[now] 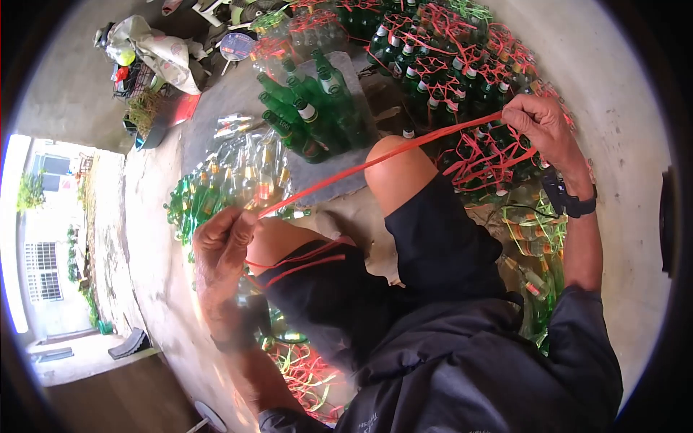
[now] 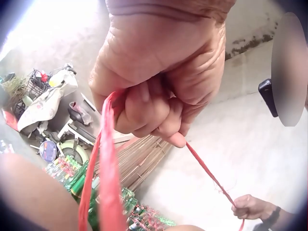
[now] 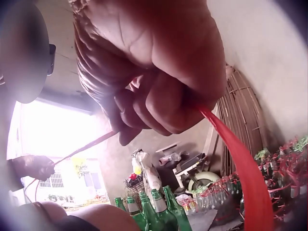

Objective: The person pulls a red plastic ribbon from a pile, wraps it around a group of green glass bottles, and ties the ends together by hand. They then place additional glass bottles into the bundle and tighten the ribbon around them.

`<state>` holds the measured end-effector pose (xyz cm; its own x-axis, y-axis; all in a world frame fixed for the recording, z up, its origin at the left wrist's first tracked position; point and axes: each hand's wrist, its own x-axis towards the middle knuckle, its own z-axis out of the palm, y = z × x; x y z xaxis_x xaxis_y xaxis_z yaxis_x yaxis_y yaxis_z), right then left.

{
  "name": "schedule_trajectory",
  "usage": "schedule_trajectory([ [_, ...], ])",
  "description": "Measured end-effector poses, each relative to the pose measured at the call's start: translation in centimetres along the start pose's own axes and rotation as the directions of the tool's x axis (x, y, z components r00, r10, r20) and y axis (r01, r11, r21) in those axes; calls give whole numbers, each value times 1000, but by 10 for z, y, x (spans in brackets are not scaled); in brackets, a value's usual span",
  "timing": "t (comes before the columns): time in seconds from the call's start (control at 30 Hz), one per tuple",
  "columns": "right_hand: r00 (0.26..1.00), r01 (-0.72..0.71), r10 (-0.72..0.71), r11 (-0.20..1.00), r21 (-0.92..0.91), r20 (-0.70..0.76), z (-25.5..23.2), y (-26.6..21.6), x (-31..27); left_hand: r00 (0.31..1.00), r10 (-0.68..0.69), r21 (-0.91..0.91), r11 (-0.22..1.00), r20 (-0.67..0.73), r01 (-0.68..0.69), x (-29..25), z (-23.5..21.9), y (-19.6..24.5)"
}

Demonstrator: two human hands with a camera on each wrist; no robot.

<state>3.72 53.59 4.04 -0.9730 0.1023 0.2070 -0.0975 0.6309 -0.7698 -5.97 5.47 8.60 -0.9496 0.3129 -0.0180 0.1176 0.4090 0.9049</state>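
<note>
A red plastic strip [image 1: 375,159] stretches taut between two raised hands, above the knees. The left hand [image 1: 224,252] pinches one end, and loose tails hang from it over the left thigh. At the other end the right hand [image 1: 541,126] grips the strip with curled fingers. In the left wrist view the left hand [image 2: 159,96] has its fingers curled round the strip, which hangs down close to the camera. The right wrist view shows the right hand [image 3: 154,86] closed on it, with a wide tail hanging down. Green bottles [image 1: 310,108] stand upright beyond the knees.
Bottles bound with red strips [image 1: 440,65] fill the far right. Clear and green bottles [image 1: 231,173] lie at the left. More bottles [image 1: 534,281] and strips are beside the right thigh. A loaded two-wheeler [image 2: 62,115] and a bundle of sticks [image 2: 139,159] stand by the wall.
</note>
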Motion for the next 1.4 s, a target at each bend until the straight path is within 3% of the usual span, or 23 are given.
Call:
schedule_trajectory([
  [0.13,999,-21,20,1000,-16,-44,4,20,12,994,-59,-96,993,90,67,17,-5,-11],
  [0.2,983,13,-6,999,40,-184,11,31,25,994,-71,-128,988,86,81,25,-7,-17],
  [0.23,984,24,-16,999,41,-178,13,30,34,994,-75,-158,984,86,87,31,-8,-19],
  [0.3,976,-77,105,986,149,-193,17,26,49,992,-90,-221,969,93,109,40,-12,-22],
  [0.33,978,-69,97,986,149,-184,21,27,59,992,-93,-225,968,82,109,45,-14,-26],
  [0.4,962,-186,219,963,197,-160,28,27,82,992,-95,-451,884,79,121,57,-20,-36],
  [0.47,973,-45,103,962,271,-204,47,19,102,993,-109,-529,840,52,120,71,-25,-46],
  [0.53,969,-156,223,890,429,-109,53,18,124,987,-149,-576,812,-52,93,89,-26,-49],
  [0.6,979,-110,179,863,494,-94,64,27,147,979,-174,-587,806,-110,77,110,-27,-52],
  [0.8,966,-108,238,735,669,-105,101,27,206,955,-198,-671,741,-223,-3,168,-21,-52],
  [0.87,967,-91,227,731,676,-116,116,32,225,940,-220,-655,755,-263,-6,190,-21,-57],
  [1.0,963,-90,237,734,674,-130,149,43,258,965,-108,-653,754,-238,-76,235,-22,-91],
  [1.07,950,-104,262,782,614,-172,166,50,270,950,-164,-613,789,-267,-36,252,-18,-104],
  [1.13,961,-122,248,783,610,-125,178,59,280,939,-199,-593,805,-280,-7,266,-13,-120],
  [1.23,942,-169,300,808,564,-147,201,75,292,893,-282,-442,890,-350,108,284,-1,-148],
  [1.33,941,-205,309,849,488,-142,222,94,297,884,-281,-411,904,-373,113,295,11,-187],
  [1.4,939,-231,323,848,478,-119,237,116,300,884,-258,-263,951,-391,161,297,21,-201],
])
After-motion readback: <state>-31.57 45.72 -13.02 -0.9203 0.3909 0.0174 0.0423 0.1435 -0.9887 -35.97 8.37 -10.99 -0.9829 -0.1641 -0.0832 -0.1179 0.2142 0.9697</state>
